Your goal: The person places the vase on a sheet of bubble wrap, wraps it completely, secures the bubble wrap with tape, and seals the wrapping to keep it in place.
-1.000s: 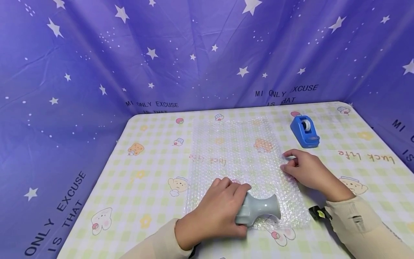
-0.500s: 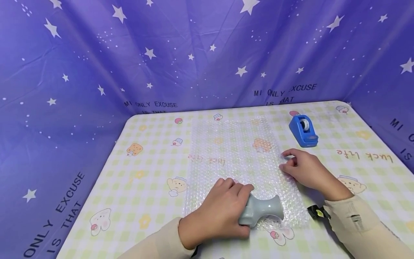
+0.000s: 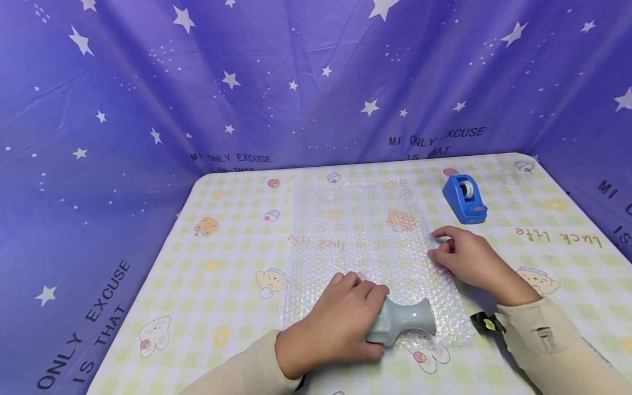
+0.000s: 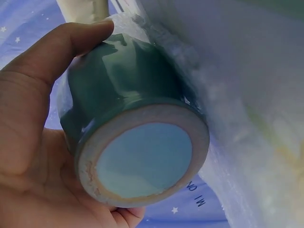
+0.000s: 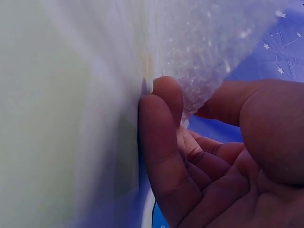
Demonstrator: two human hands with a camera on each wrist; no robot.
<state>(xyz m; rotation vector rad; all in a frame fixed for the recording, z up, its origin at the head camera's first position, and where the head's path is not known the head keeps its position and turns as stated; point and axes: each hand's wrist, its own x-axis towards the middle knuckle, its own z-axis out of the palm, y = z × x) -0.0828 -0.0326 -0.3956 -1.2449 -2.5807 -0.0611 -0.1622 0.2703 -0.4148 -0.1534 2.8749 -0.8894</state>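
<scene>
A pale grey-green ceramic vase (image 3: 408, 318) lies on its side on a sheet of bubble wrap (image 3: 353, 219), its flared mouth pointing right. My left hand (image 3: 340, 321) grips its wide body from above. In the left wrist view the vase's round base (image 4: 145, 159) faces the camera, with the thumb along one side of the body. At the right edge of the sheet, my right hand (image 3: 466, 258) holds the margin with curled fingers. The right wrist view has the bubble wrap (image 5: 204, 52) running down between fingers and thumb; the exact contact is partly hidden.
A blue tape dispenser (image 3: 466, 200) with a roll of clear tape stands beyond my right hand. Green-and-white checked cloth covers the table (image 3: 217, 296). A purple curtain (image 3: 296, 109) with stars hangs behind the far edge.
My left hand and the vase have shifted slightly to the right over the bubble wrap. The right hand stays at the sheet's edge.
</scene>
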